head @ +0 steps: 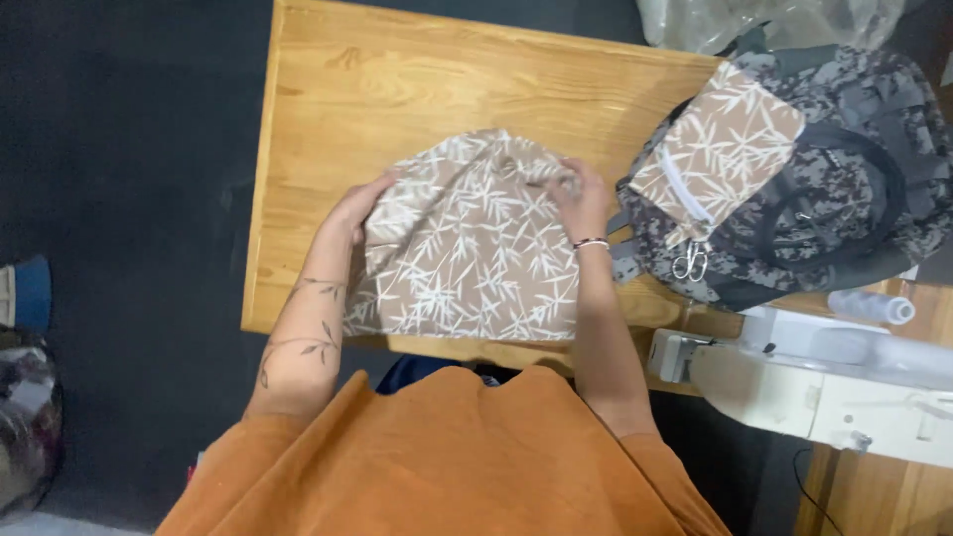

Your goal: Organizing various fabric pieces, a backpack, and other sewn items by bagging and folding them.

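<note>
- Far left, on the dark floor (129, 248): a blue-and-pale object (25, 293) at the frame edge and, below it, a crumpled shiny bundle (25, 417); what either is cannot be told.
- Wooden surface (397, 89): a light, grained top whose far half lies bare.
- Left hand (357, 203): fingers curled over the left edge of the fabric piece, gripping its rim; the forearm carries a leafy vine tattoo.
- Fabric piece (467, 243): tan cloth with a white leaf print, dome-shaped, rounded end away from the person and straight hem toward the near edge of the surface. Its long axis runs away from the body. It lies directly between the two hands, which sit on opposite flanks near the rounded top, about equally close.
- Right hand (581, 199): pinches the upper right edge of the cloth, bunching it slightly; a thin bracelet circles the wrist.
- Pouch (720, 144): same leaf print, rectangular, with a white zip, resting tilted on a grey camouflage backpack (844, 189).
- Small scissors (690, 263): against the backpack's near side.
- White sewing machine (834, 382): lower right, with a pale thread spool (874, 308) behind it.
- Clear plastic wrap (754, 20): top right.
</note>
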